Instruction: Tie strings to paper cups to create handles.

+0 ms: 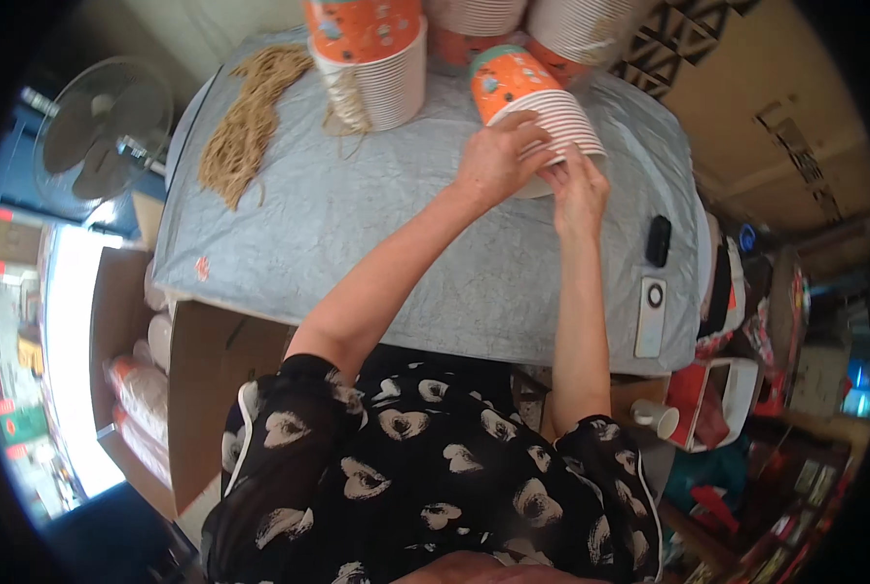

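Note:
Both hands are at a tilted stack of nested paper tubs, which shows an orange printed wall, a green base and many white rims turned toward me. My left hand has its fingers curled over the rims from the left. From below and the right, my right hand grips the near end with its fingertips. A white round edge shows beneath the hands, mostly hidden. Just left of them stands an upright stack of the same orange tubs, with beige string hanging on its side.
A bundle of tan string lies at the table's far left. More tub stacks stand at the back. On the right are a black case and a white remote-like device. An open cardboard box sits below the left edge; a fan stands beyond.

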The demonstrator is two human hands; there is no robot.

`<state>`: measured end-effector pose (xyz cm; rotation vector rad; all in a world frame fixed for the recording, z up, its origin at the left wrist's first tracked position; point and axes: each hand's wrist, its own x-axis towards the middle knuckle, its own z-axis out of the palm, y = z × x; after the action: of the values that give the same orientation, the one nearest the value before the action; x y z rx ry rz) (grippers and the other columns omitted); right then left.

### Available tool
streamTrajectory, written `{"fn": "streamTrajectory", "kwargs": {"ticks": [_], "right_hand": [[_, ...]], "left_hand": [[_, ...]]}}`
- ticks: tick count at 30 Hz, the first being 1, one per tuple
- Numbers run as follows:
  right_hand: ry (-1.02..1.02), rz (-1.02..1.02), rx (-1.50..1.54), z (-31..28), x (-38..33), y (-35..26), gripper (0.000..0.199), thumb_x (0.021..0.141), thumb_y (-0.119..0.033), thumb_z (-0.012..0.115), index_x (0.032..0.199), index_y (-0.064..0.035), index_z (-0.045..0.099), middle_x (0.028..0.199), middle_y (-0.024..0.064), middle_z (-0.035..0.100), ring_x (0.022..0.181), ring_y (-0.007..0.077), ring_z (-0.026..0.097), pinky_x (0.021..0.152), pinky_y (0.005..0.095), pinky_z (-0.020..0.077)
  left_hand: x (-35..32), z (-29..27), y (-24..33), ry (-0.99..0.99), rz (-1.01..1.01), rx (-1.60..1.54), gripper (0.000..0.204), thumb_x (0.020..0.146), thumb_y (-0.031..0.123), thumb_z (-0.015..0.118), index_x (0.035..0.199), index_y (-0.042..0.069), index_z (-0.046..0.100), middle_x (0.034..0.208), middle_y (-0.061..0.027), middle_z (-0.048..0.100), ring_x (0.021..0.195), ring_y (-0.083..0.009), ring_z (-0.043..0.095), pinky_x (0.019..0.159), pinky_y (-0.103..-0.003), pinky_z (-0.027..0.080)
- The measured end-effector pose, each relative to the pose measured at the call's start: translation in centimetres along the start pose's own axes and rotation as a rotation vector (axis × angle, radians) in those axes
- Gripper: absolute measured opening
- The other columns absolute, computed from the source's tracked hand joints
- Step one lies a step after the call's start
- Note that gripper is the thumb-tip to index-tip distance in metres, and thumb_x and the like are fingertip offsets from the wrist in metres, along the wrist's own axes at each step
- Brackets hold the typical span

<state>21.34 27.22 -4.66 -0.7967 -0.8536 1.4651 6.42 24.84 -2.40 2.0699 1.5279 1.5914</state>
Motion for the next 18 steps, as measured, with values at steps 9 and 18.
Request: {"fn": "streamTrajectory", "kwargs": {"ticks": [9,18], "right_hand": [[0.193,-0.086,-0.141,-1.1,-1.8,-0.5,0.035,0.101,-0.022,0.062,0.116,0.0088,0.064,0.108,0.0139,0.070,0.086,0.0228,0.071,0.076,0.0320,0.0584],[-0.111,-0.309,-1.275,1.4,-15.0,-9.2,0.010,0.088,-0.009,0.063,0.086,0.0008,0.064,0.072,0.0169,0.065,0.064,0.0204,0.065,0.062,0.0366,0.0502]], "left_hand": [[-0.7,1.0,0.9,-0.004,0.049,0.056,0.028,0.083,0.028,0.074,0.105,0.012,0.069,0.122,-0.0108,0.067,0.097,-0.0350,0.069,0.080,-0.046,0.058],[-4.3,-4.9,-4.0,-0.011,0.004,-0.093,0.023,0.084,0.017,0.076,0.103,0.005,0.071,0.106,-0.0126,0.071,0.092,-0.0325,0.070,0.081,-0.040,0.058]]}}
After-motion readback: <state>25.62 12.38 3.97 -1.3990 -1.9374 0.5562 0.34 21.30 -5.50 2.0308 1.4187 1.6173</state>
